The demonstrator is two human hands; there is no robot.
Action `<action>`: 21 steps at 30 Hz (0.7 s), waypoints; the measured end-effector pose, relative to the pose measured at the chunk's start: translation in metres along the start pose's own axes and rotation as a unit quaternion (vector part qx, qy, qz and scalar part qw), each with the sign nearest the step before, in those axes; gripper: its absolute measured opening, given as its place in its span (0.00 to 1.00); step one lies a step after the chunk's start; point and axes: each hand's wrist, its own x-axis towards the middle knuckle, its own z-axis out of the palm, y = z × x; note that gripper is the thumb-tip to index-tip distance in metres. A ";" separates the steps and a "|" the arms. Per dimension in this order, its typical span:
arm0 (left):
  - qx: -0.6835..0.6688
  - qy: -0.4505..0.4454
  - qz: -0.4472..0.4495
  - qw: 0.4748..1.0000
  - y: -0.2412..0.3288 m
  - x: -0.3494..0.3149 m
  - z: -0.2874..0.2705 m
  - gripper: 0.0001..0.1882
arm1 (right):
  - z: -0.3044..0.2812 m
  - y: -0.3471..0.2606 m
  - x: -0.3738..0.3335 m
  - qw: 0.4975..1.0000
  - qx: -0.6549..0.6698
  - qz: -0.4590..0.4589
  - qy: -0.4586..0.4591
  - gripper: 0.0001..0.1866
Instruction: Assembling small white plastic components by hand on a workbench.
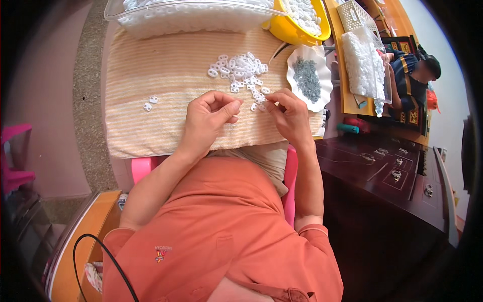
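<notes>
We are curling our left hand [209,113] nearly closed, thumb against fingertips; whether it is pinching anything, we cannot tell. Our right hand [288,111] is pinching a small white plastic piece [262,106] just below the pile of white plastic pieces [240,69] on the striped cloth [161,75]. The white dish of grey parts [309,78] is sitting right of that pile.

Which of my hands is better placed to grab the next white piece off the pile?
Probably the right hand: its fingertips sit right at the lower tail of the white plastic pieces on the striped cloth. The left hand is curled slightly farther from them.
</notes>
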 end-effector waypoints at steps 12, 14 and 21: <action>0.014 0.004 0.032 0.999 0.000 -0.002 0.001 0.08 | 0.007 -0.003 -0.015 0.997 -0.057 0.026 -0.053 0.05; 0.016 0.002 0.034 0.999 -0.001 -0.002 0.000 0.07 | 0.009 -0.003 -0.015 0.997 -0.064 0.003 -0.039 0.05; 0.079 -0.049 0.042 0.995 -0.007 -0.003 0.007 0.08 | 0.009 -0.005 -0.025 1.000 -0.008 -0.006 0.014 0.05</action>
